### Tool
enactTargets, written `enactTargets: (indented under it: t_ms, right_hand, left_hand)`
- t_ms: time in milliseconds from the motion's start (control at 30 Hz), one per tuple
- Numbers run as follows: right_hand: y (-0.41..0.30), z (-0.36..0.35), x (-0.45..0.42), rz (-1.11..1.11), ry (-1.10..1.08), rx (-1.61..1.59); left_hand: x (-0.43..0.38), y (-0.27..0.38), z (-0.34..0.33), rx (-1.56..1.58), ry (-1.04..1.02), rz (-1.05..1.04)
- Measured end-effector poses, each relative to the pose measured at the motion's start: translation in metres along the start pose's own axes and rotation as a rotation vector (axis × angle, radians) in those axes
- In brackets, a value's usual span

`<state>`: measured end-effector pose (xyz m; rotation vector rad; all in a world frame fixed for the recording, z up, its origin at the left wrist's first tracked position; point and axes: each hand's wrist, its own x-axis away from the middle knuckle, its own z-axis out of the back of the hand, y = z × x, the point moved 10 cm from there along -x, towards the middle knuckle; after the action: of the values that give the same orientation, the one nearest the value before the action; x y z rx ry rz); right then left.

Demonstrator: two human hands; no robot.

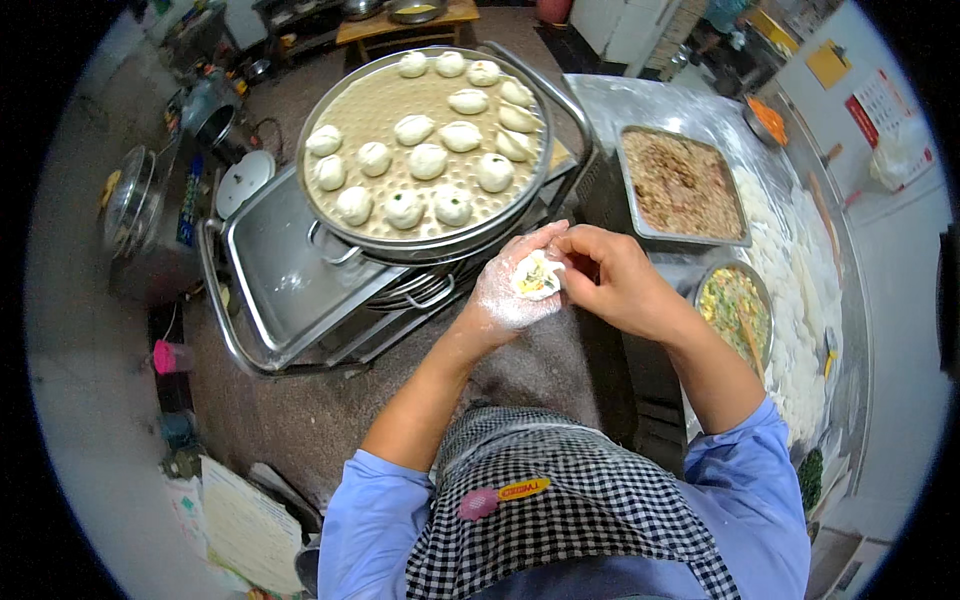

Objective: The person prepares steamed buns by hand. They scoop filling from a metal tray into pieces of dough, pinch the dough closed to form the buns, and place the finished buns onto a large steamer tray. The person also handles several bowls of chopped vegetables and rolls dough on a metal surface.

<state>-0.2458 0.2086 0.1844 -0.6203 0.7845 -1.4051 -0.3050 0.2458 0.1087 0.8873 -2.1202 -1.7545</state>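
A dough wrapper with yellow and green filling rests in the floury palm of my left hand, its top still showing the filling. My right hand pinches the wrapper's right edge between thumb and fingers. Just beyond my hands, a round steamer tray carries several white buns and a few crescent-shaped dumplings along its right side. Right of my right forearm, a bowl of chopped egg-and-greens filling has a wooden spoon in it.
A deep steel pan of minced filling stands on the metal worktable, beside floured dough. An orange-filled bowl is farther back. The steamer tray sits on a metal cart with a rectangular steel tray.
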Motion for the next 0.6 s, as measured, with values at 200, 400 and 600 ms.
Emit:
enactTargets:
  t_ms: [200, 400, 600]
  right_hand:
    - [-0.028, -0.056, -0.041, 0.139, -0.109, 0.088]
    - [-0.042, -0.088, -0.078, 0.095, -0.288, 0.021]
    - [-0.045, -0.125, -0.098, 0.136, -0.357, 0.089]
  left_hand:
    - [0.023, -0.003, 0.063, -0.173, 0.067, 0.024]
    - [0.042, 0.031, 0.091, -0.022, 0.047, 0.012]
    - [0.057, 0.015, 0.126, 0.061, 0.213, 0.072]
